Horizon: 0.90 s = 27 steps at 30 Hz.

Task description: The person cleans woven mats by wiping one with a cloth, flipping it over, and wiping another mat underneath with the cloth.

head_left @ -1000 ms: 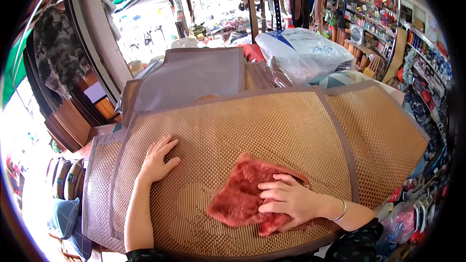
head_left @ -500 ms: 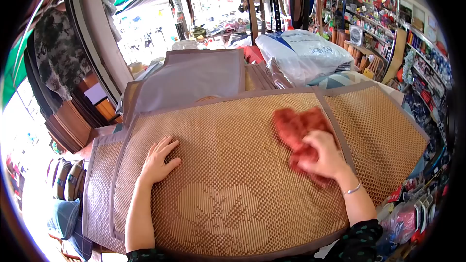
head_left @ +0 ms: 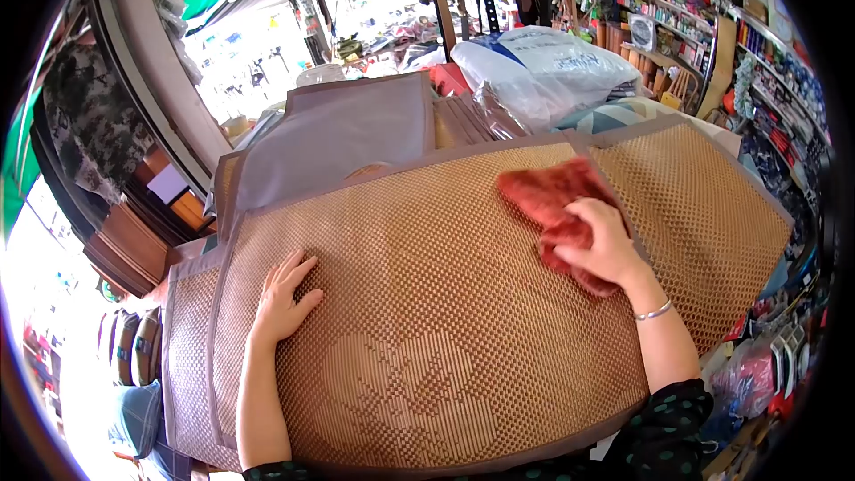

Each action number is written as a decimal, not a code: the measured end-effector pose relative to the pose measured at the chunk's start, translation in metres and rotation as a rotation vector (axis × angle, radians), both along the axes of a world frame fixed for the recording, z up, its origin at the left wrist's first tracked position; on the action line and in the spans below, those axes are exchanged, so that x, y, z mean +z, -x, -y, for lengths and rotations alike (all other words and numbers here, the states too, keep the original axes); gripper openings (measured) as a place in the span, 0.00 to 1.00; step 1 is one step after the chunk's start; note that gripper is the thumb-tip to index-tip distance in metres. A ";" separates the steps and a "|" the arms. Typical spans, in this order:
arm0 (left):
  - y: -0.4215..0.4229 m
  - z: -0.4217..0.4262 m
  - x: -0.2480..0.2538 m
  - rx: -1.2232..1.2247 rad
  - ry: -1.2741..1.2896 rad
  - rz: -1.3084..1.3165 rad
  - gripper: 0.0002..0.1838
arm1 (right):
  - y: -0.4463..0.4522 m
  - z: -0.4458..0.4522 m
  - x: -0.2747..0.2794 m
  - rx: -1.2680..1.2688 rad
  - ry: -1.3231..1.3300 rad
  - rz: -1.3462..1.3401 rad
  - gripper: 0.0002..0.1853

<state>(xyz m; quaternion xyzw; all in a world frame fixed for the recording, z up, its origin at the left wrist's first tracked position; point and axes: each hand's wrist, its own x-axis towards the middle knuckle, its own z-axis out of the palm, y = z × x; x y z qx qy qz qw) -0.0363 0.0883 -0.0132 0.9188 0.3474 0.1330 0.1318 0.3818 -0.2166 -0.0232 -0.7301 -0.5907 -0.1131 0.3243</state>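
Observation:
A woven tan mat (head_left: 427, 240) with a grey-brown fabric border lies across the pile before me, a pale slatted pattern near its front edge. My right hand (head_left: 602, 245) is closed around a crumpled red cloth (head_left: 545, 196), which rests on the mat's right side close to the border. Flat on the mat's left part is my left hand (head_left: 287, 297), fingers spread, holding nothing. Another woven mat (head_left: 690, 214) extends beyond the border on the right. A bracelet circles my right wrist.
Behind the mat lie a grey fabric panel (head_left: 338, 129) and a white plastic bag (head_left: 543, 71). Several cushions (head_left: 134, 347) and a blue folded cloth (head_left: 135, 417) are at the left. Packaged goods (head_left: 748, 379) sit at lower right, below crowded shelves (head_left: 668, 13).
My right hand and the red cloth have shifted slightly up the mat, away from me. My left hand stays flat in place. The whole view has tilted a little.

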 end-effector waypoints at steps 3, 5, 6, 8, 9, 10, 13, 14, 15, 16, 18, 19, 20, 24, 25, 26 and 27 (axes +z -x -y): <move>0.000 -0.001 -0.002 -0.014 -0.007 0.010 0.35 | -0.007 0.006 0.001 -0.104 -0.021 -0.004 0.31; 0.001 -0.002 -0.001 -0.032 0.003 0.021 0.35 | 0.011 0.006 0.002 -0.009 -0.011 0.090 0.31; 0.000 -0.002 -0.001 -0.036 0.006 0.030 0.35 | 0.026 0.005 0.006 0.077 0.012 0.087 0.31; 0.000 0.000 0.000 -0.004 0.008 0.007 0.35 | 0.070 0.004 0.021 0.344 0.168 0.058 0.32; 0.000 0.000 0.000 -0.007 0.017 0.020 0.35 | 0.090 0.004 0.015 0.480 0.176 0.088 0.33; 0.000 0.000 0.000 -0.018 0.023 0.026 0.35 | 0.107 0.005 0.009 0.614 0.183 0.116 0.34; 0.000 0.001 0.001 -0.030 0.003 0.033 0.34 | 0.132 0.010 0.002 0.798 0.233 0.101 0.35; -0.001 0.002 0.002 -0.040 0.008 0.042 0.34 | 0.128 0.009 -0.001 0.809 0.221 0.061 0.35; 0.000 0.002 0.002 -0.026 0.003 0.034 0.35 | 0.124 0.008 -0.003 0.823 0.211 0.020 0.35; 0.000 0.002 0.001 -0.011 -0.001 0.027 0.35 | 0.112 0.006 0.003 0.739 0.218 0.082 0.34; -0.001 0.003 0.001 -0.019 -0.007 0.032 0.35 | 0.078 -0.005 0.009 0.569 0.168 -0.041 0.33; -0.001 0.005 0.002 0.002 0.005 0.029 0.35 | 0.060 -0.005 0.013 0.402 0.150 -0.017 0.33; -0.001 0.005 0.003 0.023 0.017 0.024 0.35 | 0.043 -0.004 0.014 0.237 0.130 0.006 0.32; 0.000 0.004 0.001 -0.008 -0.006 0.034 0.35 | -0.005 0.006 -0.001 -0.137 -0.005 -0.057 0.31; -0.001 0.004 0.001 -0.007 -0.002 0.038 0.35 | 0.000 0.009 0.001 -0.122 0.026 -0.038 0.31; -0.001 0.004 0.002 -0.006 0.010 0.037 0.35 | 0.011 0.011 0.003 -0.112 0.005 0.101 0.31; -0.001 0.004 0.002 -0.001 0.022 0.035 0.34 | 0.026 0.011 0.006 -0.005 0.029 0.103 0.31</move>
